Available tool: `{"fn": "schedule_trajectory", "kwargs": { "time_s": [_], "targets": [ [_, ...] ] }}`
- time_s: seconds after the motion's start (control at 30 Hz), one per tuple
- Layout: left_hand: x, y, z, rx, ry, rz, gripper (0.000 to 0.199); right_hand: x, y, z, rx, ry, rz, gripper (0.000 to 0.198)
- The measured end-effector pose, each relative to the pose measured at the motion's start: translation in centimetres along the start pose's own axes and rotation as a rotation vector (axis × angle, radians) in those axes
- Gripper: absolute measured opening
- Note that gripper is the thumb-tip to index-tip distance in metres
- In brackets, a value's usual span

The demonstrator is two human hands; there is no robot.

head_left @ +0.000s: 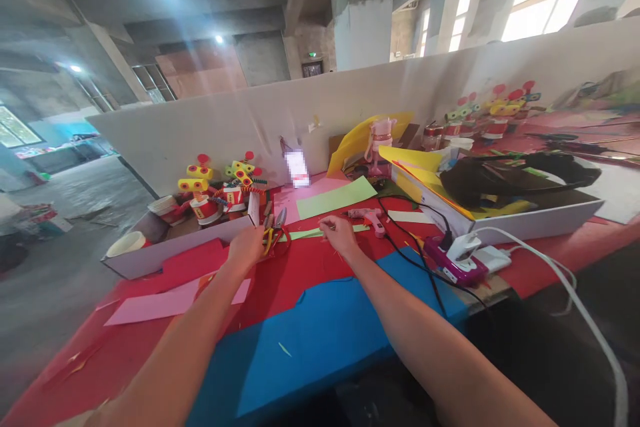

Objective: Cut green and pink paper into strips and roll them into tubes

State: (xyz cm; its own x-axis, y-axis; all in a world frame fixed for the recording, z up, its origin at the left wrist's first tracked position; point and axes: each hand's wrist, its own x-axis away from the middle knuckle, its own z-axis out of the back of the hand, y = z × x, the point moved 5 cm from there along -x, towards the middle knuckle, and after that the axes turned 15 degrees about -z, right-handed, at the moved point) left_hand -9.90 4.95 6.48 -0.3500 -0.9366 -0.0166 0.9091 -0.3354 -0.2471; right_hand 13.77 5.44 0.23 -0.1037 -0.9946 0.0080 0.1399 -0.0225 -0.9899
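Note:
My left hand (247, 246) is closed at the handles of the scissors (274, 235), whose yellow and red loops show beside its fingers. The blades point away from me. Its fingertips are mostly hidden. My right hand (339, 235) has its thumb and fingers pinched together on a narrow green paper strip (304, 234) that lies across the red table. Just right of that hand rests a pink glue gun (371, 218). A wider light green paper sheet (336, 198) lies behind, partly over pink paper (286, 205).
At the left, a box (173, 255) holds paper cups and cup figures (204, 209). A purple power strip (454, 261) with plugs and cables stands right, before a white box (530, 213). Blue card (300, 347) covers the front edge. A white partition (240, 120) stands behind.

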Motion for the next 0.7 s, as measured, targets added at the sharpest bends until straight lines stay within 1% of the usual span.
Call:
{"fn": "schedule_trajectory", "kwargs": {
  "time_s": [0.13,0.23,0.33,0.47,0.63,0.7],
  "targets": [
    [-0.6,-0.2,-2.1,0.058,-0.085,0.061,0.037,-0.1,0.4,-0.9,0.016,-0.057,0.009,0.014],
    [-1.2,-1.0,-2.6,0.098,-0.095,0.085,0.039,-0.3,0.6,-1.0,0.032,-0.068,0.016,0.013],
    [-1.4,-1.4,-2.4,0.109,-0.103,0.095,0.037,-0.3,0.5,-0.9,0.031,-0.071,-0.004,0.014],
    [-1.5,-1.0,-2.0,0.107,-0.106,0.094,0.035,-0.1,0.1,-0.7,0.011,-0.081,-0.021,0.016],
    [-1.1,-0.9,-1.5,0.108,-0.124,0.086,0.028,0.2,-0.1,-0.5,0.009,-0.076,-0.004,0.016],
    [-1.3,-1.3,-0.8,0.108,-0.074,0.078,0.028,0.2,-0.2,-0.4,0.005,-0.069,0.012,0.016]
  ]
}}
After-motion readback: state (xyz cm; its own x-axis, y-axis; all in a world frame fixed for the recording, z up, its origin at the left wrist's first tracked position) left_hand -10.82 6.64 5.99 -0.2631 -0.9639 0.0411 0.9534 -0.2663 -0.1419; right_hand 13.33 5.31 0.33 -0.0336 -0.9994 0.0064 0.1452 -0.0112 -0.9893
